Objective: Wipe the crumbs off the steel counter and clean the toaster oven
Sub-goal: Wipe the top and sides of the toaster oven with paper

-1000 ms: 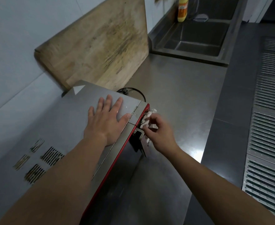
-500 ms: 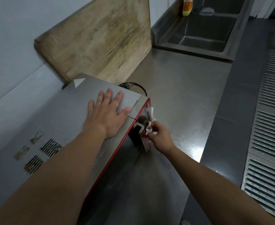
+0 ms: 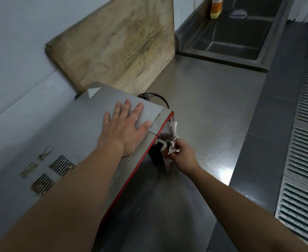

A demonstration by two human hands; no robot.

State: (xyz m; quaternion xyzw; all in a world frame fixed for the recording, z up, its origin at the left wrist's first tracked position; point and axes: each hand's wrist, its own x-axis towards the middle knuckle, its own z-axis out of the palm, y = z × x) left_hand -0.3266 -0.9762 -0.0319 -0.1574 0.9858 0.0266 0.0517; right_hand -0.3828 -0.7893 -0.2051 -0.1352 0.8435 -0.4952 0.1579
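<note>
Left hand [image 3: 124,128] flat, fingers spread on toaster oven [image 3: 76,128]; right hand [image 3: 183,155] fingers clenched around cloth [image 3: 173,140]

Obstacles, as I see them: toaster oven [image 3: 62,142] fills the near left against the wall; wooden cutting board [image 3: 116,46] leans behind it; a black cord [image 3: 155,97] loops at its far corner. Passage: open steel counter [image 3: 213,110] right of the oven, running far to the sink [image 3: 236,42], where a bottle [image 3: 216,7] stands on the rim.
</note>
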